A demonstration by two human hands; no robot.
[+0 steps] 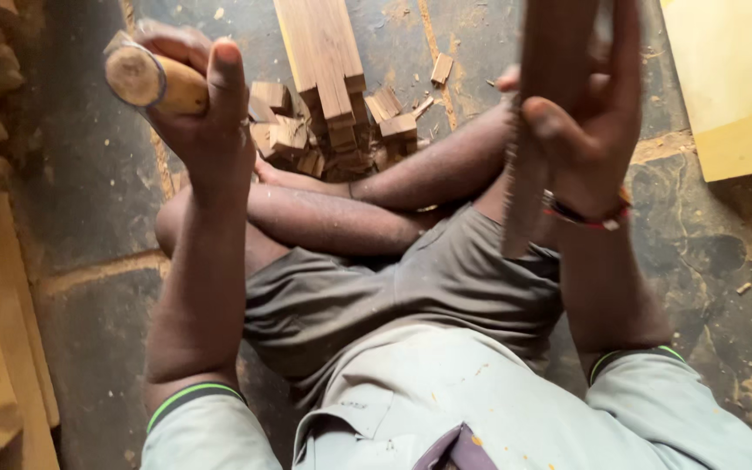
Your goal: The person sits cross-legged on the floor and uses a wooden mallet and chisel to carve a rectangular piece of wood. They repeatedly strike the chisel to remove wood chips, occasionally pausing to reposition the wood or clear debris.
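On the dusty floor, the person's left hand grips a wooden handle, the right hand clasps a saw blade; fitting them seemingly needs careful alignment.

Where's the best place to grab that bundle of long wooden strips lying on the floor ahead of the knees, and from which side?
Probably the bare stretch of the wooden strips, beyond the offcut blocks heaped at their near ends. Come from above, closing across the bundle's width: they lie flat, side by side. Both hands are occupied: the left hand grips a round wooden handle, the right hand a saw blade.
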